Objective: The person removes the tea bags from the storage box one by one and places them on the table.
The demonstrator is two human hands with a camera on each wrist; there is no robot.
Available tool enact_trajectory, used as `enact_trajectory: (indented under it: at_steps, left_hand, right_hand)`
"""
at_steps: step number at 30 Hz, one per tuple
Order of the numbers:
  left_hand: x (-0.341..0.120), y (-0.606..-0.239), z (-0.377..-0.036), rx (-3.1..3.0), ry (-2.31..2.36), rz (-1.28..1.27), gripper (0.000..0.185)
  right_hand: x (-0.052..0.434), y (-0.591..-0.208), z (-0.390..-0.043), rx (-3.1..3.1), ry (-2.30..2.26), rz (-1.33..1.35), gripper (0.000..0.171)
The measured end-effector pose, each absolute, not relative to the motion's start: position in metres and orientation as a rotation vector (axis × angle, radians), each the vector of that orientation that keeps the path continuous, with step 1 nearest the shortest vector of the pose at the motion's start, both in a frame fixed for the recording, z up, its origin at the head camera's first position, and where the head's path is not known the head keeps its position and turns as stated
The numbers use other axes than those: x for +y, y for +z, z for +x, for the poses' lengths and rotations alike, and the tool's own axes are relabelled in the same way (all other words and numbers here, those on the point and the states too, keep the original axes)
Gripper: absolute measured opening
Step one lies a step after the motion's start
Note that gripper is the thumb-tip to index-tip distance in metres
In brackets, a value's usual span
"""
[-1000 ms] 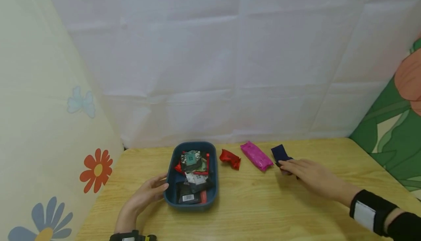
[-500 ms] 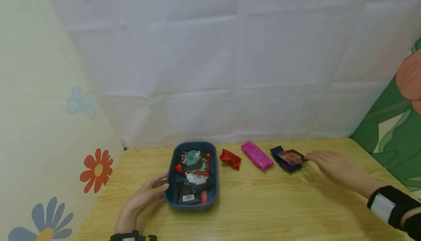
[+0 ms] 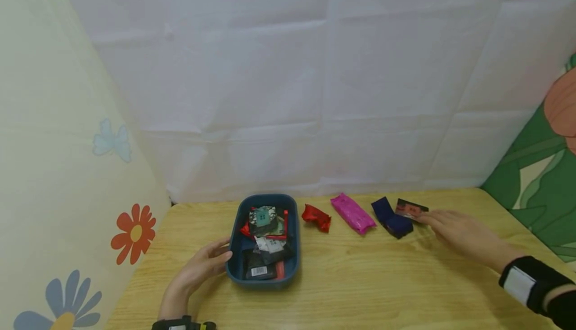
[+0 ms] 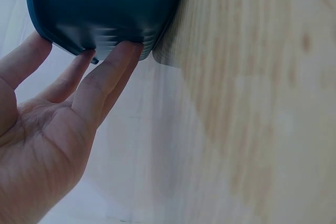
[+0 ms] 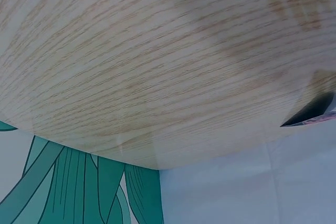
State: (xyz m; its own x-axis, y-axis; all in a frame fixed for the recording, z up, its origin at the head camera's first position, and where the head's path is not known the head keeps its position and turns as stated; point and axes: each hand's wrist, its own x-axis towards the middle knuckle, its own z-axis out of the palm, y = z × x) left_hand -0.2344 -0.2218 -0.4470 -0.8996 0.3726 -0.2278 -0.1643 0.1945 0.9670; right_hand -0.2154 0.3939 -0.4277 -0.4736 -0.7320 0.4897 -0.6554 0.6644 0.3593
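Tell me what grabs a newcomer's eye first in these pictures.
The dark blue tray heaped with small packets sits at the table's left middle, with the left hand resting straight fingers against its side. To its right runs a row of packets: a red packet, a magenta packet, a navy packet. At the row's far end, the right hand touches a dark packet with a red picture.

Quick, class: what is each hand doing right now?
Left hand: open, fingertips against the blue tray.
Right hand: open, fingertips at the dark packet.
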Motion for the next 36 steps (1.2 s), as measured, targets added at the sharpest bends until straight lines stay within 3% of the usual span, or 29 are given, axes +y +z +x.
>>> enact_trajectory:
  at_steps: [6,10,11,14,36]
  left_hand:
    - [-0.221,-0.447,-0.235,2.059,1.759,0.195,0.070]
    - [-0.220,-0.447,-0.234,2.061,1.751,0.192,0.070]
    - [-0.220,-0.447,-0.234,2.062,1.748,0.193,0.070]
    - [-0.220,-0.447,-0.234,2.059,1.745,0.199,0.070]
    - [-0.222,-0.446,-0.232,2.078,1.733,0.180,0.070]
  right_hand:
    - [0.398,-0.431,-0.215,-2.401,-0.163,1.023,0.070]
    - [0.401,-0.434,-0.213,-2.557,-0.165,0.977,0.028]
    - [0.402,-0.435,-0.213,-2.586,-0.154,0.967,0.028]
    - [0.402,-0.437,-0.212,-2.641,-0.136,0.914,0.052]
    - [0.378,-0.441,-0.241,-2.736,-0.018,0.849,0.051]
